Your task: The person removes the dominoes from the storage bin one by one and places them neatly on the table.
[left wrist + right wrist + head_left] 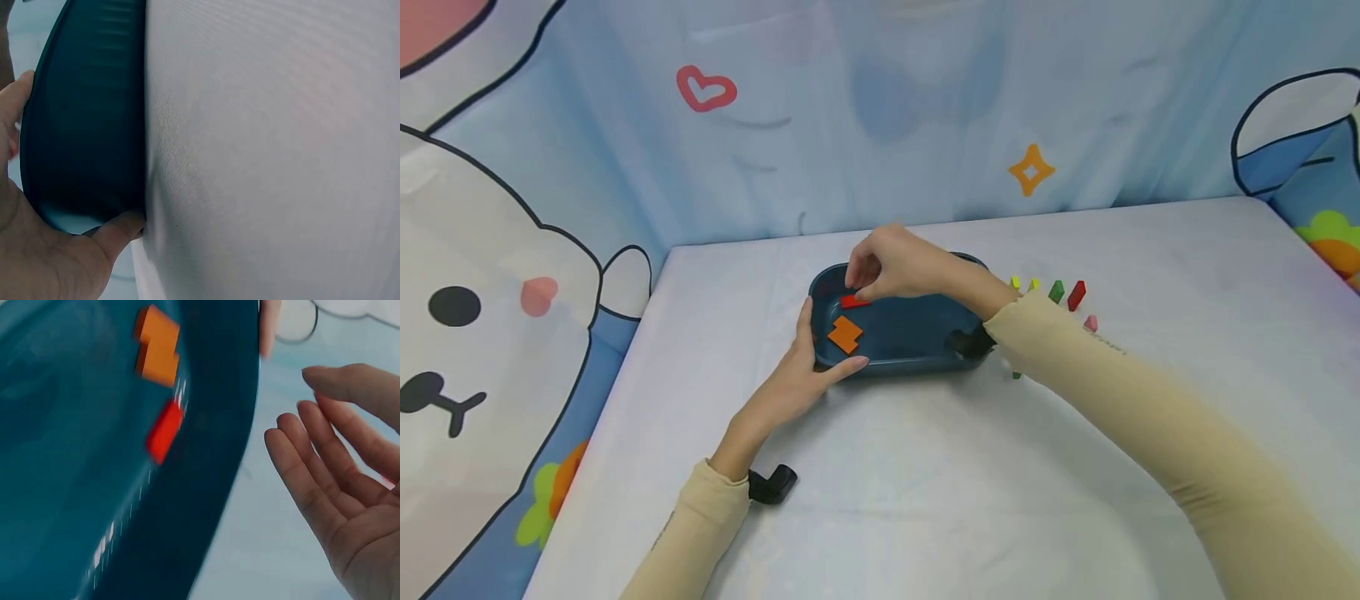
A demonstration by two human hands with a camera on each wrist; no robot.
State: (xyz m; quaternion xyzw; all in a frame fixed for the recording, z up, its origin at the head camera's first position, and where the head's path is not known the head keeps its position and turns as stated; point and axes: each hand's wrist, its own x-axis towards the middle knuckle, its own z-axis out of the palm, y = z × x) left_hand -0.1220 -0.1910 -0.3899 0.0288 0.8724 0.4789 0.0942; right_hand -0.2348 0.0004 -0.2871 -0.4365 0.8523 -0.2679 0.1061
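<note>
A dark blue plastic tub (917, 329) stands on the white-covered table. My left hand (801, 371) holds its left end, with thumb and fingers spread around the corner; in the left wrist view the thumb (119, 234) lies against the outer wall. Inside, near that end, lie orange pieces (846, 334), touching and offset, perhaps one stepped piece. Behind them is a red block (854, 302). Over the tub's far left part hovers my right hand (898, 262). Its fingers are loosely bent, and the right wrist view shows nothing between thumb and fingertips (289, 422).
Right of the tub stand several small blocks: yellow (1015, 282), green (1057, 291), red (1077, 295) and pink (1091, 322). My right forearm partly covers that area. A cartoon-printed curtain (887, 125) hangs behind the table.
</note>
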